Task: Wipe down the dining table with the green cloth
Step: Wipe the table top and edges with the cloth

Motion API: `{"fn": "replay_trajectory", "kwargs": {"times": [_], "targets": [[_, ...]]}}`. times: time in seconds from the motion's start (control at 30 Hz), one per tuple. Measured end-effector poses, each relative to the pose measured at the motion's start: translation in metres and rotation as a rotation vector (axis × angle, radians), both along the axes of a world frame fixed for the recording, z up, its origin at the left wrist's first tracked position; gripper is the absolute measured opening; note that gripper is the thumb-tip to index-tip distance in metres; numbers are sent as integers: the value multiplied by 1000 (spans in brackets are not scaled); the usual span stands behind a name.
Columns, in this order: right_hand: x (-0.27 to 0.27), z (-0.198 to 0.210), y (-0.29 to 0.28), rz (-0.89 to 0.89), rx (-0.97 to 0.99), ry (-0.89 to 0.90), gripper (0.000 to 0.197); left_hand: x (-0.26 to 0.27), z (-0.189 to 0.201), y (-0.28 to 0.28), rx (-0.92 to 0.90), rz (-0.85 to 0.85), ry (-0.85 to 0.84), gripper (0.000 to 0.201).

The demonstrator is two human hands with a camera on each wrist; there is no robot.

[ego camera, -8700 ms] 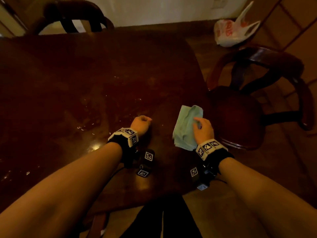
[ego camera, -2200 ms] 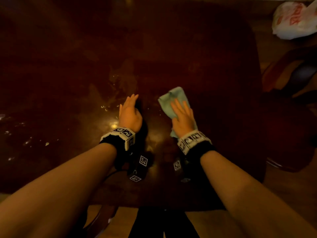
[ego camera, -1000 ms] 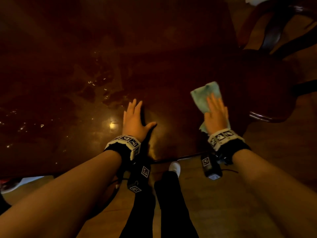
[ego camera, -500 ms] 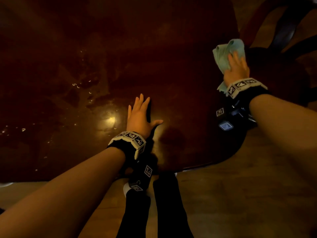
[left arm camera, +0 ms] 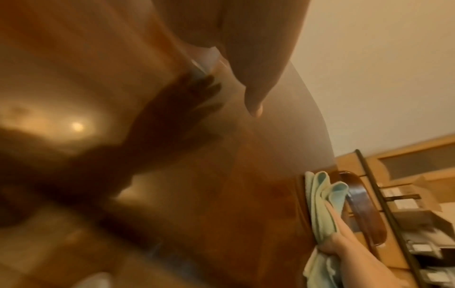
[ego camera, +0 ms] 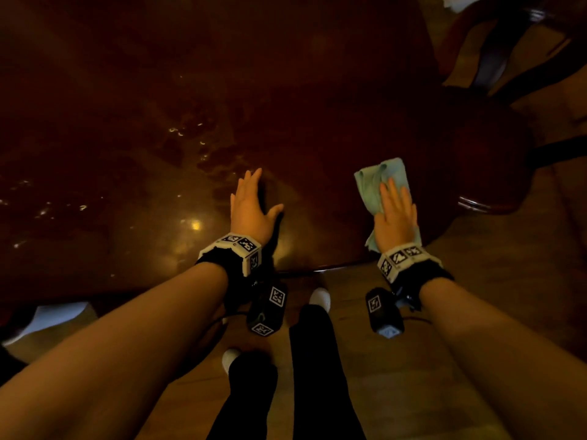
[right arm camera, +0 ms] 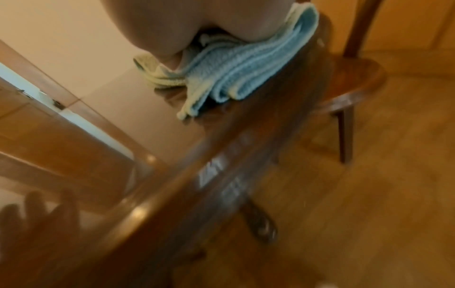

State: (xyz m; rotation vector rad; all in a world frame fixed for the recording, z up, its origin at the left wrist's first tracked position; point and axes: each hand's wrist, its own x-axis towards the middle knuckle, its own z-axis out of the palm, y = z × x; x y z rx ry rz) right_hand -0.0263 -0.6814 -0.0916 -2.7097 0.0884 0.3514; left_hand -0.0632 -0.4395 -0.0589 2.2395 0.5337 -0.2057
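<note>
The folded green cloth (ego camera: 378, 181) lies on the dark glossy dining table (ego camera: 158, 90) near its front right corner. My right hand (ego camera: 395, 214) lies flat on it with straight fingers, pressing it to the wood. In the right wrist view the cloth (right arm camera: 236, 78) bunches under my palm beside the table's edge. In the left wrist view the cloth (left arm camera: 320, 204) sits at the far right under that hand. My left hand (ego camera: 252, 204) rests flat and open on the bare tabletop, left of the cloth.
Wet streaks and droplets (ego camera: 190, 138) glisten on the table ahead of my left hand. A dark wooden chair (ego camera: 495, 147) stands close against the right edge. My legs and white-socked feet (ego camera: 319, 300) are on the wooden floor below the front edge.
My right hand has drawn the cloth back from the far right edge toward the front corner. The left hand stays flat in about the same spot.
</note>
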Motion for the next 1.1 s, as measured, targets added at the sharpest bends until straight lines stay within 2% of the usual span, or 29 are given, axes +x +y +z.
{"fn": "replay_trajectory", "kwargs": {"times": [0.1, 0.3, 0.4, 0.47, 0.53, 0.6, 0.67, 0.77, 0.87, 0.93, 1.0, 1.1], "targets": [[-36, 0, 46, -23, -43, 15, 61, -39, 3, 44, 47, 24, 0, 71], [-80, 8, 165, -37, 40, 19, 61, -106, 11, 140, 159, 91, 54, 64], [-85, 10, 228, 155, 112, 86, 62, -117, 11, 170, 172, 113, 48, 59], [-86, 10, 266, 334, 233, 139, 61, -116, 9, 186, 183, 120, 31, 57], [-84, 14, 287, 390, 402, 154, 57, -111, 7, 198, 199, 119, 22, 56], [-79, 23, 288, 235, 642, 178, 51, -103, 6, 204, 200, 112, 20, 55], [-65, 34, 279, 3, 767, 157, 48, -88, 6, 208, 189, 119, 24, 55], [-26, 39, 256, -240, 723, -46, 48, -57, 6, 207, 201, 111, 51, 55], [25, 27, 231, -354, 551, -197, 53, -16, 8, 206, 211, 87, 93, 54], [45, 15, 223, -299, 296, -113, 55, 6, 9, 210, 222, 98, 111, 53], [54, 7, 234, -148, 86, -2, 57, 24, 11, 218, 217, 139, 134, 53], [59, 5, 280, 95, 98, 40, 60, 42, 12, 232, 193, 211, 143, 53]]}}
